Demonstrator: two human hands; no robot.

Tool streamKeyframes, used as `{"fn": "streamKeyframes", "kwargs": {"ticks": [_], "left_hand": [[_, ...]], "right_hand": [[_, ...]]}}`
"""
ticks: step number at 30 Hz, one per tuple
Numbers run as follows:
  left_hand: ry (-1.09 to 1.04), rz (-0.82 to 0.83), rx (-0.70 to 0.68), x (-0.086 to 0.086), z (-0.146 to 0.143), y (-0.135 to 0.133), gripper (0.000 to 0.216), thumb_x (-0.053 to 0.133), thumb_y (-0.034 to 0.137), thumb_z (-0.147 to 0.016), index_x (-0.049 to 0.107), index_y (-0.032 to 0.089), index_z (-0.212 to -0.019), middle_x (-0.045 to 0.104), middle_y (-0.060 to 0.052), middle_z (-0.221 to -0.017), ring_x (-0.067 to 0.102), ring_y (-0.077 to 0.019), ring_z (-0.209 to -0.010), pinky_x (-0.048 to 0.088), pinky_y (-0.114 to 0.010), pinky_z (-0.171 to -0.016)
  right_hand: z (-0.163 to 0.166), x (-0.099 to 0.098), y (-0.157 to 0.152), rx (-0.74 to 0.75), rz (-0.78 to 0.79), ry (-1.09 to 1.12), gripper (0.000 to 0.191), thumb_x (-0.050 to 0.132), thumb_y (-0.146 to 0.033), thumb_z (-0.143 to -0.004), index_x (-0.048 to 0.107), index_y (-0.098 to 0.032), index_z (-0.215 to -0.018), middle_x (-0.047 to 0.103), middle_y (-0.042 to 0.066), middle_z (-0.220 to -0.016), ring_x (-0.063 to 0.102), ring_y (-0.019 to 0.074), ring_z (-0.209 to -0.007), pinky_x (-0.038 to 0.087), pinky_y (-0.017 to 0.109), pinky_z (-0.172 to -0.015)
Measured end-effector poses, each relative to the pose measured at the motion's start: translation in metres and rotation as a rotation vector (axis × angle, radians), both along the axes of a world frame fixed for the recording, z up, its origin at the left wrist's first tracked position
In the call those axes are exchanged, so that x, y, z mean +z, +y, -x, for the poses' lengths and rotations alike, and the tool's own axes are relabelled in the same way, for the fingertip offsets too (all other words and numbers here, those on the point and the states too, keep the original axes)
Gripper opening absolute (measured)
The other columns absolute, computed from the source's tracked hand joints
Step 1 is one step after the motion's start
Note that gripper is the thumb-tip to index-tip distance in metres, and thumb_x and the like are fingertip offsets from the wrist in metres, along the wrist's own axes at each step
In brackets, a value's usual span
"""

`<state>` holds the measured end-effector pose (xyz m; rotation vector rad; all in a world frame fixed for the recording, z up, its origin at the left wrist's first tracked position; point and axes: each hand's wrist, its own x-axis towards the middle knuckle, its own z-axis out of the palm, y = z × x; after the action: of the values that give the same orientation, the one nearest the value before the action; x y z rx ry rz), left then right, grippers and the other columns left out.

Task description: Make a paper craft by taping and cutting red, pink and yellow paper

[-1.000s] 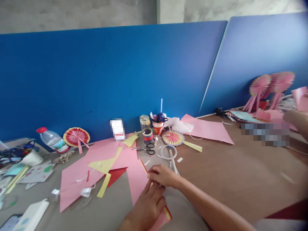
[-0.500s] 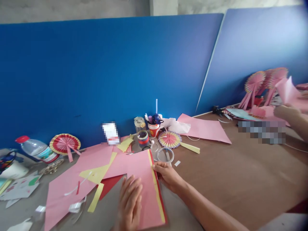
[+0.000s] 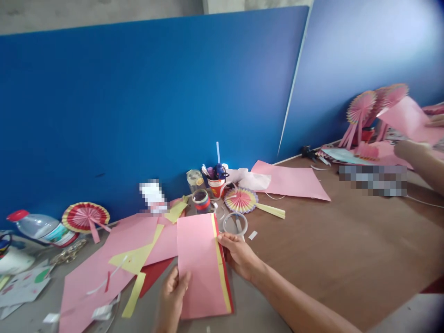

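Note:
I hold a pink paper sheet (image 3: 197,263) with a yellow and a red strip along its right edge, upright in front of me above the table. My left hand (image 3: 171,298) grips its lower left edge, thumb on the front. My right hand (image 3: 239,254) pinches the right edge by the strips. Beneath it lie more pink sheets (image 3: 104,268), yellow offcuts (image 3: 133,256) and a red piece (image 3: 152,273).
Behind the sheet stand tape rolls (image 3: 235,223), a cup of pens and scissors (image 3: 217,180), and paper fans (image 3: 241,200). A water bottle (image 3: 40,226) lies at the left. Another person's hands (image 3: 412,150) hold pink paper at the far right. Blue panels (image 3: 138,101) back the table.
The pink sheet has been turned and lifted from lying flat to held upright, strips now on its right. My left hand moved from pressing on it to gripping its lower edge.

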<state>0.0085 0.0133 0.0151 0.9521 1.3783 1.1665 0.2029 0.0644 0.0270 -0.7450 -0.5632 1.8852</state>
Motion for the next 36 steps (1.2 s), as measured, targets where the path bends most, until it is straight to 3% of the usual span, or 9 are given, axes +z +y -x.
{"fn": "streamKeyframes", "kwargs": {"ticks": [5, 11, 17, 20, 23, 27, 32, 34, 36], "left_hand": [[0.062, -0.019, 0.053, -0.006, 0.002, 0.001, 0.05, 0.077, 0.053, -0.059, 0.068, 0.016, -0.092, 0.073, -0.007, -0.084, 0.067, -0.0262, -0.082, 0.054, -0.032, -0.07], [0.219, -0.03, 0.03, -0.004, 0.005, 0.003, 0.049, 0.07, 0.059, -0.065, 0.067, 0.017, -0.09, 0.071, -0.004, -0.081, 0.066, -0.0236, -0.081, 0.053, -0.029, -0.071], [0.158, -0.063, -0.02, -0.007, 0.004, 0.003, 0.046, 0.071, 0.057, -0.067, 0.068, 0.016, -0.088, 0.071, -0.004, -0.077, 0.064, -0.0217, -0.072, 0.052, -0.028, -0.064], [0.165, -0.061, -0.048, -0.011, 0.005, 0.003, 0.047, 0.072, 0.056, -0.066, 0.068, 0.015, -0.091, 0.072, -0.005, -0.081, 0.064, -0.0218, -0.071, 0.052, -0.029, -0.064], [0.138, -0.051, -0.101, -0.01, 0.004, 0.002, 0.049, 0.069, 0.057, -0.069, 0.068, 0.015, -0.094, 0.072, -0.007, -0.085, 0.065, -0.023, -0.075, 0.053, -0.031, -0.068], [0.159, -0.052, -0.186, -0.005, 0.004, 0.0, 0.048, 0.066, 0.057, -0.072, 0.067, 0.015, -0.094, 0.072, -0.008, -0.087, 0.064, -0.023, -0.077, 0.052, -0.03, -0.071], [0.264, -0.098, -0.314, 0.005, 0.004, -0.003, 0.042, 0.06, 0.052, -0.079, 0.068, 0.016, -0.097, 0.071, -0.007, -0.087, 0.064, -0.0224, -0.08, 0.051, -0.029, -0.074], [0.322, -0.068, -0.391, 0.013, 0.005, -0.004, 0.037, 0.059, 0.046, -0.08, 0.069, 0.016, -0.099, 0.07, -0.005, -0.083, 0.064, -0.0217, -0.077, 0.051, -0.029, -0.073], [0.385, -0.014, -0.469, 0.023, 0.007, -0.005, 0.032, 0.058, 0.037, -0.081, 0.069, 0.016, -0.103, 0.07, -0.004, -0.078, 0.064, -0.0207, -0.073, 0.051, -0.029, -0.071]], "right_hand": [[0.001, -0.001, -0.004, 0.098, -0.118, -0.103, 0.039, 0.065, -0.055, -0.073, 0.063, -0.016, -0.069, 0.062, 0.0, -0.061, 0.055, 0.0132, -0.058, 0.043, 0.028, -0.063], [0.007, -0.016, -0.004, 0.049, -0.219, -0.299, 0.026, 0.076, -0.036, -0.062, 0.059, -0.017, -0.057, 0.054, -0.005, -0.052, 0.045, 0.01, -0.051, 0.035, 0.024, -0.054], [0.003, -0.01, 0.0, 0.055, -0.238, -0.222, 0.033, 0.075, -0.047, -0.062, 0.062, -0.017, -0.066, 0.059, -0.002, -0.06, 0.052, 0.0131, -0.058, 0.041, 0.027, -0.063], [0.003, -0.01, 0.002, -0.006, -0.201, -0.21, 0.036, 0.079, -0.047, -0.057, 0.058, -0.017, -0.061, 0.058, -0.003, -0.057, 0.048, 0.0103, -0.052, 0.038, 0.025, -0.057], [0.001, -0.007, 0.002, -0.022, -0.188, -0.205, 0.035, 0.079, -0.045, -0.057, 0.058, -0.017, -0.062, 0.059, -0.003, -0.057, 0.05, 0.0113, -0.052, 0.04, 0.025, -0.057], [-0.004, 0.002, -0.002, 0.054, -0.211, -0.087, 0.033, 0.074, -0.043, -0.064, 0.066, -0.016, -0.082, 0.066, 0.003, -0.07, 0.06, 0.0179, -0.065, 0.045, 0.031, -0.067], [-0.016, 0.005, 0.003, -0.042, -0.111, -0.119, 0.033, 0.075, -0.041, -0.064, 0.068, -0.015, -0.085, 0.065, 0.001, -0.063, 0.056, 0.0144, -0.056, 0.042, 0.026, -0.059], [-0.028, 0.006, 0.008, 0.017, -0.135, -0.127, 0.035, 0.072, -0.043, -0.068, 0.069, -0.015, -0.088, 0.066, 0.002, -0.067, 0.057, 0.014, -0.057, 0.041, 0.025, -0.058], [-0.044, 0.01, 0.013, 0.178, -0.219, -0.158, 0.041, 0.068, -0.045, -0.072, 0.069, -0.013, -0.096, 0.069, 0.006, -0.079, 0.06, 0.0158, -0.066, 0.043, 0.026, -0.062]]}}
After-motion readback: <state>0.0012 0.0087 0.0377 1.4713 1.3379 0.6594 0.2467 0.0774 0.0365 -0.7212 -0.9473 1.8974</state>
